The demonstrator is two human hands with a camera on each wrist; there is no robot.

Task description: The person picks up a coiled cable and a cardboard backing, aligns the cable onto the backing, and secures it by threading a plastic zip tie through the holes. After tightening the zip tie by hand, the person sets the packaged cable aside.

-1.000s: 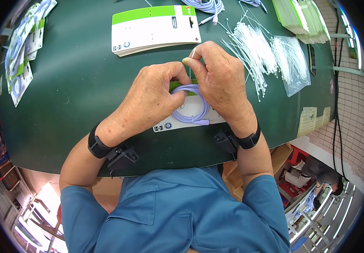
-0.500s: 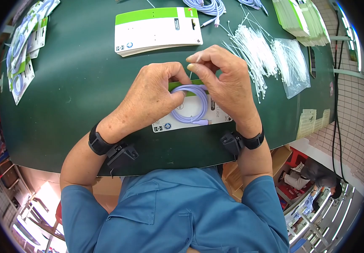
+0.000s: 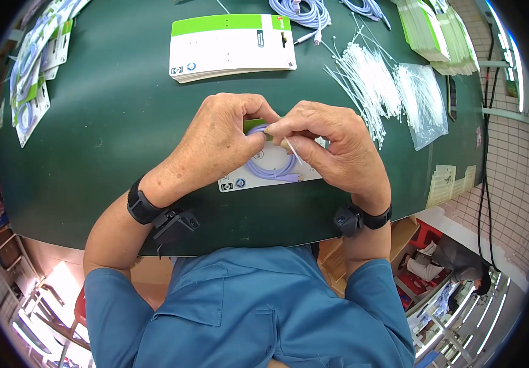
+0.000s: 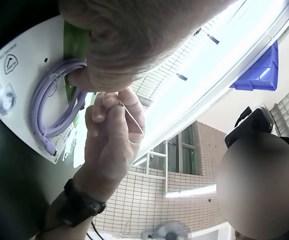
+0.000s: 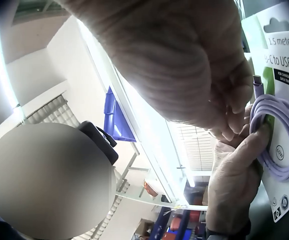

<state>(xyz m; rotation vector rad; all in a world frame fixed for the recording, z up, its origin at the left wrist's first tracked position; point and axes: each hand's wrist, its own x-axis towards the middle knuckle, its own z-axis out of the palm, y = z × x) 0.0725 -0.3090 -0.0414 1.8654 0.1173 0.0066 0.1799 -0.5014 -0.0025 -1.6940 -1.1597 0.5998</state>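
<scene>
At 12 o'clock on the card [image 3: 240, 182], cable [image 3: 257, 171] is held by left hand [image 3: 215, 138], tie [image 3: 293, 153] pinched by right hand [image 3: 338, 147], seemingly not yet fastened

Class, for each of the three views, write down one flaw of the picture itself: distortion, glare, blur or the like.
Head view: the fisheye lens bends the edge of the dark green table and leaves black corners. Left wrist view: glare whitens the background, and the left hand, near the lens, is blurred. Right wrist view: the right hand looms soft and backlit, while the coiled lilac cable stays fairly clear.
</scene>
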